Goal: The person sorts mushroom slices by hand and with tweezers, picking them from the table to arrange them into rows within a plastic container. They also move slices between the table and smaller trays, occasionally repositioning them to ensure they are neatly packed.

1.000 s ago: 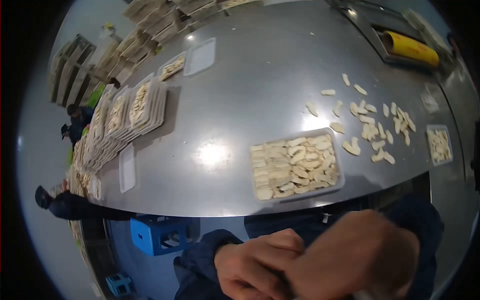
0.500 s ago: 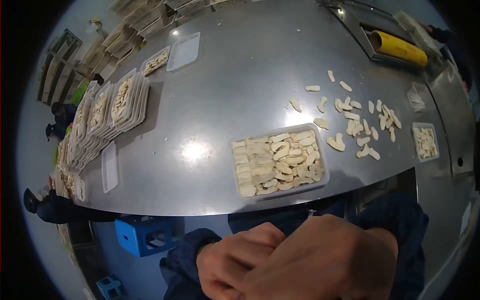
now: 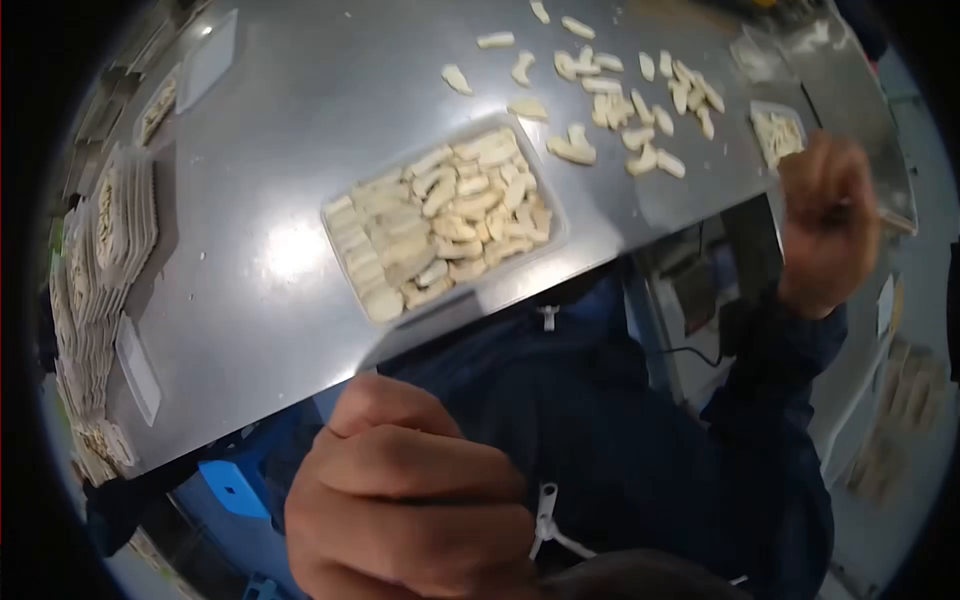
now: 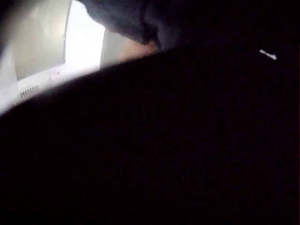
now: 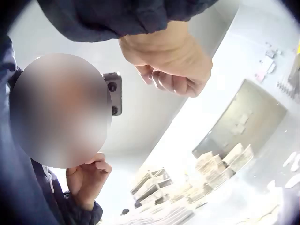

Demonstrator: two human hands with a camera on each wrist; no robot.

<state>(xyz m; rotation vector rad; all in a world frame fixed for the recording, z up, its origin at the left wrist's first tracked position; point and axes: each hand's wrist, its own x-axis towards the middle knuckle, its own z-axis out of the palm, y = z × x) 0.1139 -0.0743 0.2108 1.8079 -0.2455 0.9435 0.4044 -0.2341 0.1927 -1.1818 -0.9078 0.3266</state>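
My left hand [image 3: 410, 490] is raised close to the head camera, its fingers curled into a fist with nothing visible in it. In the right wrist view, that left hand [image 5: 89, 180] is up beside the blurred face. Out to the right, my right hand [image 3: 830, 225] hangs in the air near the table's edge. Its fingers [image 5: 173, 83] curl toward the palm, and nothing shows in them. A clear plastic tray [image 3: 560, 225] packed with pale, mushroom-like slices [image 3: 455, 210] sits near the table's front edge. Dark cloth and shadow fill most of the left wrist view.
Loose pale slices [image 3: 605, 105] lie scattered on the steel table [image 3: 280, 150] beyond the tray. A small tray [image 3: 775, 105] of pieces stands at right. Stacked filled trays [image 3: 130, 235] line the left side. A blue stool [image 3: 235, 485] is below the table's edge.
The hands, overlapping before, have parted. The right hand has swung out to the right and up; the left has come nearer the head. The head view has turned down and right.
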